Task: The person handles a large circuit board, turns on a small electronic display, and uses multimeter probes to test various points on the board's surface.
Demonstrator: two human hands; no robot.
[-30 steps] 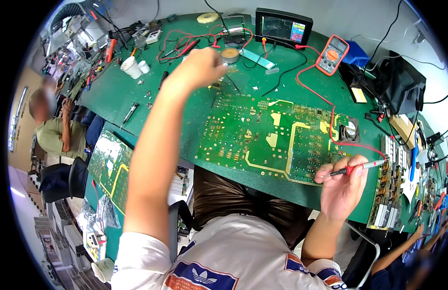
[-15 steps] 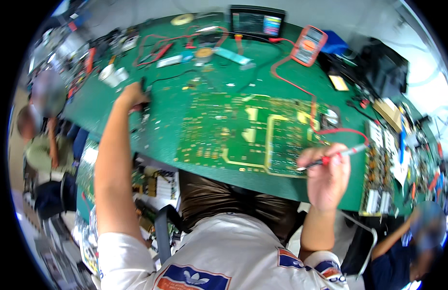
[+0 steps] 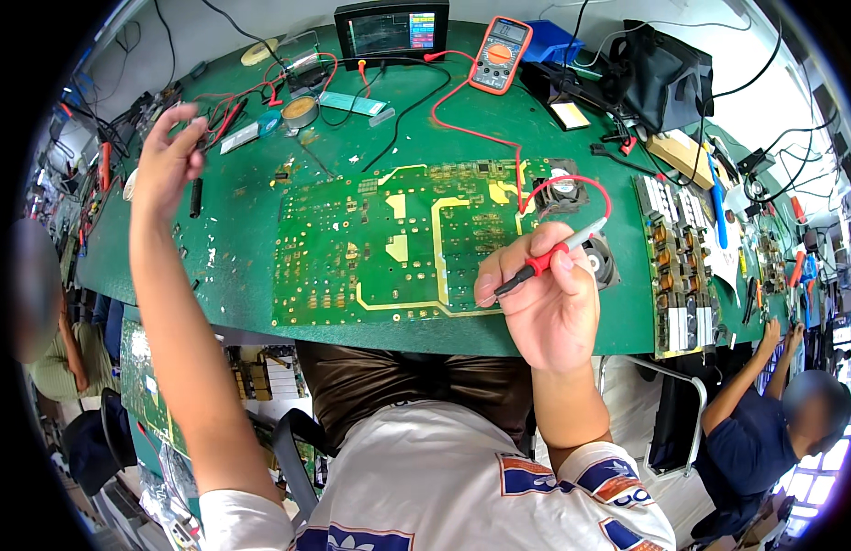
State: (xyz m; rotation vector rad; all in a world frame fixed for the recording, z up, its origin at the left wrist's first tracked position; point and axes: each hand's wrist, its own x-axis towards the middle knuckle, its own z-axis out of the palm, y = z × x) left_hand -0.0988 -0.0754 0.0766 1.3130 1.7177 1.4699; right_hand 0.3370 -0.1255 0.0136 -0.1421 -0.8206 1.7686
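Black bag point(image 3: 662, 83) back right, blue bin point(image 3: 549, 42) left of it, light-brown box point(image 3: 673, 156) in front; long blue rod point(image 3: 718, 207) just right of box; pale tape roll point(image 3: 259, 51) back left; dark-shirted co-worker point(image 3: 747, 450) lower right, black chair point(image 3: 117, 432) lower left

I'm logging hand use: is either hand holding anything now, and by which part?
The right hand holds a red, black and grey test probe by its red middle section. The left hand appears to hold nothing.
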